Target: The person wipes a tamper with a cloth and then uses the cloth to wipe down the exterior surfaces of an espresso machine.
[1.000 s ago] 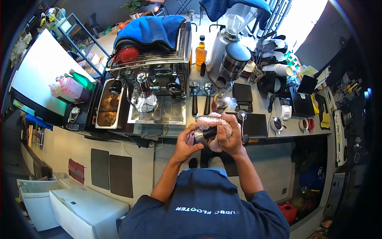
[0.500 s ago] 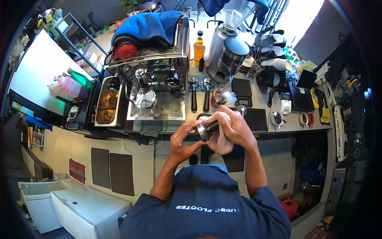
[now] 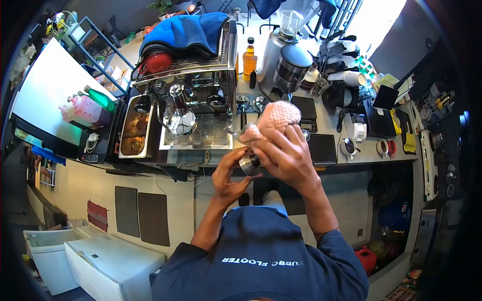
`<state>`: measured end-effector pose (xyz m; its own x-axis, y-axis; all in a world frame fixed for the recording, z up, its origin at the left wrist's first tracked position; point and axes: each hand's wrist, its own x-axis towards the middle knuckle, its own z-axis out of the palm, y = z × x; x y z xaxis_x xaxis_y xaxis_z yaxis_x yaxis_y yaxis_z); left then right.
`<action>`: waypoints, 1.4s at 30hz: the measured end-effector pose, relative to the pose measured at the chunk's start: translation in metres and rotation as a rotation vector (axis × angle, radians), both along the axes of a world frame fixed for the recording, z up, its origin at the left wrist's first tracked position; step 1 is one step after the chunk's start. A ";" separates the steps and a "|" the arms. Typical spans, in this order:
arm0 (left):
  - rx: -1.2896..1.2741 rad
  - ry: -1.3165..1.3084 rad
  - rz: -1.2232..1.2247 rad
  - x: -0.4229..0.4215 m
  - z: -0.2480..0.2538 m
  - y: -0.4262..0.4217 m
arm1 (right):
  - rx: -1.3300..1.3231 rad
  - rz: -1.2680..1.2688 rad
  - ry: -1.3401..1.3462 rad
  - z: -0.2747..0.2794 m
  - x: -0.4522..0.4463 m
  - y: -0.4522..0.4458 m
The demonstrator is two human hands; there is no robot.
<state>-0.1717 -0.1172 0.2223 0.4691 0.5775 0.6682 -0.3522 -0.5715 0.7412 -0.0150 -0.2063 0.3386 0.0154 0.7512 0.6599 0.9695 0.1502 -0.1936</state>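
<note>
L grip (image 3: 228, 179) curled round metal tamper (image 3: 246, 164), approx. centre, nr bench (image 3: 329, 118) front; R grip (image 3: 288, 161) clasping bunched pink cloth (image 3: 279, 116), tamper's 1 o'clock. Btl (image 3: 248, 64) w/ amber liquid at 12; cup (image 3: 349, 154) w/ dark contents, 3; metal tray (image 3: 131, 155) w/ brown stuff, 10.

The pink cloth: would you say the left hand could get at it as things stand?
Probably yes, but not freely: the pink cloth is close by in the right hand, while the left hand is occupied with the metal tool.
</note>
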 end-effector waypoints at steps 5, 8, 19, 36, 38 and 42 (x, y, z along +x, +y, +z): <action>-0.139 -0.015 0.032 0.002 0.006 -0.010 | 0.007 -0.047 -0.181 -0.002 -0.014 0.000; -0.284 -0.074 0.034 0.005 -0.006 -0.014 | 0.057 -0.010 -0.185 -0.013 -0.018 0.006; -0.494 -0.007 0.131 0.005 0.005 -0.019 | 0.045 0.136 -0.172 -0.017 -0.034 -0.005; -0.895 -0.313 -0.303 0.003 0.019 -0.001 | 0.677 -0.091 0.949 -0.037 0.008 -0.014; -0.897 -0.298 -0.316 0.002 0.015 0.005 | 0.574 -0.009 1.179 -0.036 -0.010 -0.005; -0.758 -0.209 -0.274 0.006 0.016 0.002 | 0.270 0.205 1.118 -0.050 -0.042 0.012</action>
<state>-0.1656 -0.1151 0.2385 0.5679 0.7895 0.2327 -0.5790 0.1823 0.7947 -0.0569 -0.1947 0.2887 0.5836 0.6444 0.4942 0.2318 0.4511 -0.8619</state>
